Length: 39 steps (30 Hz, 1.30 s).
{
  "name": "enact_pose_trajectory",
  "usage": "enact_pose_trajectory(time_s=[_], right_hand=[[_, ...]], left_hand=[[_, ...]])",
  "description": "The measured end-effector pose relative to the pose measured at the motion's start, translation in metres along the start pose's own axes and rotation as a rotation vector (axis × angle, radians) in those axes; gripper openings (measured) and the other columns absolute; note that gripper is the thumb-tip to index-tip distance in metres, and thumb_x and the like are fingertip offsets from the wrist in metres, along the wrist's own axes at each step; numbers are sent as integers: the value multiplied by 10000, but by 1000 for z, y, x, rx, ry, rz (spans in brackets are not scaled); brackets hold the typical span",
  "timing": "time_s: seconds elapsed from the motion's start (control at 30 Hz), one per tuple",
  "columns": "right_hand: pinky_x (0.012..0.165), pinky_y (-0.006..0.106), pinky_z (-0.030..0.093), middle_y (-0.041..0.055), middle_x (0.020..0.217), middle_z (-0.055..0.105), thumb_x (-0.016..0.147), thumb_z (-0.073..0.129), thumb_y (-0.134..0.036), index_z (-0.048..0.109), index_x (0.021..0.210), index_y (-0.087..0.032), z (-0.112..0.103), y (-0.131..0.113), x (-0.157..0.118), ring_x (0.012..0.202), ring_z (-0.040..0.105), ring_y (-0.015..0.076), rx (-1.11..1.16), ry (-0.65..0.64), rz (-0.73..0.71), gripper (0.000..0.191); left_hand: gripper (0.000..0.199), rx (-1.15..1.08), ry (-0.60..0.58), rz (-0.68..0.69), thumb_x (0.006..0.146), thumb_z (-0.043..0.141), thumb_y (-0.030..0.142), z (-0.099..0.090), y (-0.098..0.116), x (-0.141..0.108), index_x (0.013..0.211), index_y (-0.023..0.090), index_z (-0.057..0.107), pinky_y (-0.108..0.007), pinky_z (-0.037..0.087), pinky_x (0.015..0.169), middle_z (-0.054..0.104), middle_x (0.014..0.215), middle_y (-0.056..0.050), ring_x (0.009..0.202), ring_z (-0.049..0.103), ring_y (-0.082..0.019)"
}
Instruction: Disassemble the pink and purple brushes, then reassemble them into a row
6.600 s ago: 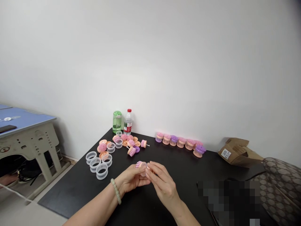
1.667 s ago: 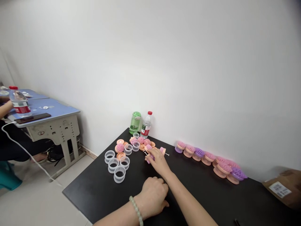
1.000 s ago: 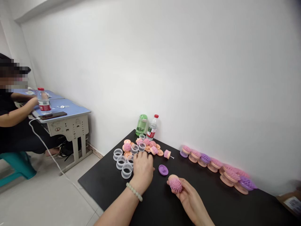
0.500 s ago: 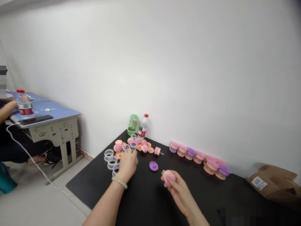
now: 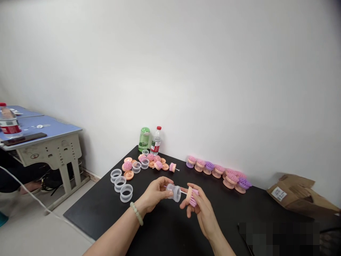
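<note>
Over black table (image 5: 165, 236), left hand (image 5: 154, 195) grips clear ring (image 5: 175, 194), right hand (image 5: 204, 210) pink brush (image 5: 193, 198); bottle label (image 5: 155, 146) illegible

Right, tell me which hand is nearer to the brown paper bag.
The right hand. It is left of the brown paper bag, holding a pink bristled piece; the left hand, holding a clear ring, is farther left.

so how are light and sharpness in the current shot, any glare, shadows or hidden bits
Head view: the wall is softly lit, without harsh glare, darkening at the upper right corner; head view: a soft shadow falls beside the blue desk; head view: the left hand and translucent ring look reasonably sharp, but a pixelated patch covers part of the lower right.
</note>
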State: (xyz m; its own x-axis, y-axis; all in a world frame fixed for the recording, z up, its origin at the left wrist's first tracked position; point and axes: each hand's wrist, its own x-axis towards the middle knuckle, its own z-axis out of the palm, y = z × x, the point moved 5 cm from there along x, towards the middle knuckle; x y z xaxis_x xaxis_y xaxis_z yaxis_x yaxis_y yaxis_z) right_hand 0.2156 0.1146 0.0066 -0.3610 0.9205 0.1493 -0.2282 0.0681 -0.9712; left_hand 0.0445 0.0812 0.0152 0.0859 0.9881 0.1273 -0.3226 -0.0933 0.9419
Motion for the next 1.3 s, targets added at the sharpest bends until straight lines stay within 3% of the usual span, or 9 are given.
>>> enact_pose_trajectory(time_s=[0.2,0.43,0.57,0.67,0.73,0.87,0.97,1.13,1.3], right_hand=[[442,235,390,-19,701,625,886,499,-622,556,1210,-203,1,7,-1,454,487,105,-355,-26,-56,533],[505,263,467,55,1077,629,934,381,-613,533,1291,-234,7,5,-5,491,493,95,-534,-19,-111,543],[689,298,561,82,1231,581,953,412,-545,483,1381,-266,7,1,-7,837,654,192,-633,-101,-167,516],[978,369,501,79,1335,538,948,473,-497,424,1435,-283,8,0,-8,1194,574,248,-730,-150,-181,534],[1053,398,447,81,1363,517,954,464,-487,388,1458,-282,9,0,-9,1267,524,253,-763,-163,-177,549],[1036,428,462,99,1294,549,931,490,-500,353,1471,-247,7,-1,-7,1206,565,262,-782,-152,-213,612],[1045,439,458,108,1338,540,864,618,-462,381,1450,-246,4,-7,-4,1241,547,277,-759,-140,-271,668],[989,409,507,89,1296,616,830,654,-332,571,1294,-251,2,-10,1,1175,609,268,-714,-184,-254,478],[856,365,569,73,1085,710,801,671,-309,652,1147,-218,3,-8,0,969,694,251,-647,-201,-167,359]], left_hand=[[543,-33,-27,-38,570,916,332,5,-4,0,981,138,618,-296,464,739,637,888,-41,790,592,-149],[546,-25,-72,-86,546,920,338,8,-11,0,966,137,636,-309,489,718,630,850,-33,761,589,-151],[496,-28,-107,-115,569,909,328,10,-15,-1,964,137,679,-318,495,739,630,824,-32,768,600,-159],[509,-52,-132,-118,558,916,290,13,-16,-1,999,146,707,-310,494,764,639,853,-35,802,600,-161],[532,-61,-161,-137,549,920,272,17,-18,-2,1025,151,716,-314,499,771,641,883,-43,829,598,-170],[518,-83,-190,-206,560,919,292,22,-22,-5,1015,154,714,-346,518,774,632,912,-54,830,606,-179],[524,-105,-132,-222,580,911,324,19,-22,-4,1030,164,695,-340,520,771,624,950,-55,821,613,-168],[605,-8,-23,-139,489,944,327,8,-20,1,974,146,631,-263,493,665,633,872,-35,772,594,-148],[577,22,-27,-219,579,881,491,8,-31,2,880,173,505,-205,370,488,622,681,-3,565,559,-106]])
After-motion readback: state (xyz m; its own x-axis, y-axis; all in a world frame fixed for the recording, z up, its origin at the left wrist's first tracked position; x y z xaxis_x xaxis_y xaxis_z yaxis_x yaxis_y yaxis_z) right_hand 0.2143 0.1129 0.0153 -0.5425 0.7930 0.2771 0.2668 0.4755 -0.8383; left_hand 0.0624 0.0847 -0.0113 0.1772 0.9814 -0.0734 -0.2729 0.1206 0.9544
